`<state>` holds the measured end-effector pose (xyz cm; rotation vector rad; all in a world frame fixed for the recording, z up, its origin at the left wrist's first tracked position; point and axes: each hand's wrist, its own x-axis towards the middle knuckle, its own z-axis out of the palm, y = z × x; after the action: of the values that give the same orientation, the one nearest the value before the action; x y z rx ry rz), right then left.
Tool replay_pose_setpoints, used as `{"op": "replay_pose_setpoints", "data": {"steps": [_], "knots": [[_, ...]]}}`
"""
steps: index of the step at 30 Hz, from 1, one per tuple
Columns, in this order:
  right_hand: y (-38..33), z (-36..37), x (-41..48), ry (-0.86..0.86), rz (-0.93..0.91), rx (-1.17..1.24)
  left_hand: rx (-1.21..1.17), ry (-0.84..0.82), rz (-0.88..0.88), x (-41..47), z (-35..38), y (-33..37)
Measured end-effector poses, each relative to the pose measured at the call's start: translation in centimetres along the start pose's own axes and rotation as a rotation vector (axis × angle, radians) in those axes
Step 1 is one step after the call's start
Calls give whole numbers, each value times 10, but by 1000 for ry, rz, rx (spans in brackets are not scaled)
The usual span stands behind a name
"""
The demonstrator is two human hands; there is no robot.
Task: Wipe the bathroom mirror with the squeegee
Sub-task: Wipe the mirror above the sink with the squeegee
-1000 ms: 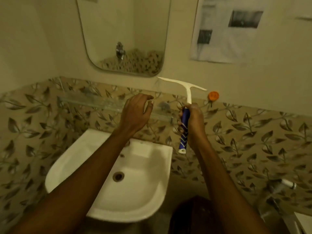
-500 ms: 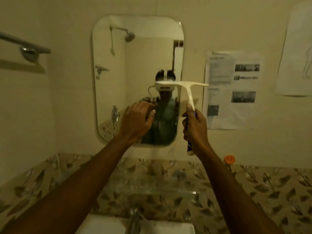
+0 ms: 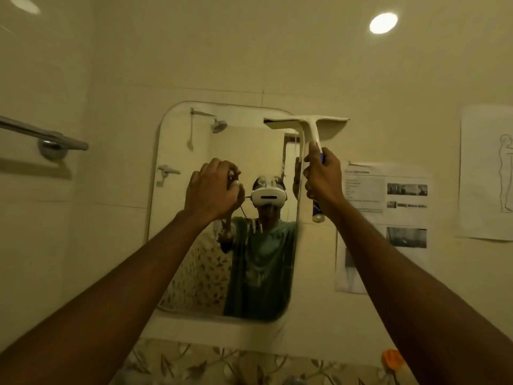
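Note:
A rounded rectangular mirror (image 3: 191, 245) hangs on the cream wall in front of me. My right hand (image 3: 323, 180) grips the blue-and-white handle of a white squeegee (image 3: 306, 124), held upright. Its blade sits level at the mirror's top right corner, half over the glass and half over the wall. Whether the blade touches the glass I cannot tell. My left hand (image 3: 212, 191) is raised before the middle of the mirror with its fingers curled and nothing visible in it. The glass reflects a person in a green shirt.
A chrome towel bar (image 3: 44, 136) juts from the left wall. Printed paper sheets (image 3: 388, 209) are stuck to the wall right of the mirror, another (image 3: 485, 173) further right. Leaf-patterned tiles (image 3: 222, 362) run below, with an orange item (image 3: 391, 358) at lower right.
My view has tilted up from the basin to the mirror. Both hands have risen, and the squeegee has gone from below the mirror up to its top right corner.

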<state>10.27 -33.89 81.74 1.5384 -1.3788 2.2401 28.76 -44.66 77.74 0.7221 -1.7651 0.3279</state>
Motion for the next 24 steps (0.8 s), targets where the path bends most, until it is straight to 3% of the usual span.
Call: {"op": "replay_pose_setpoints", "data": {"steps": [10,24], "knots": [[10,12,1,71,27,-148,-101,133,-18,15,15,0],[109,16,-113,140,199,-93,-177,171,-67,-19,39,-15]]}}
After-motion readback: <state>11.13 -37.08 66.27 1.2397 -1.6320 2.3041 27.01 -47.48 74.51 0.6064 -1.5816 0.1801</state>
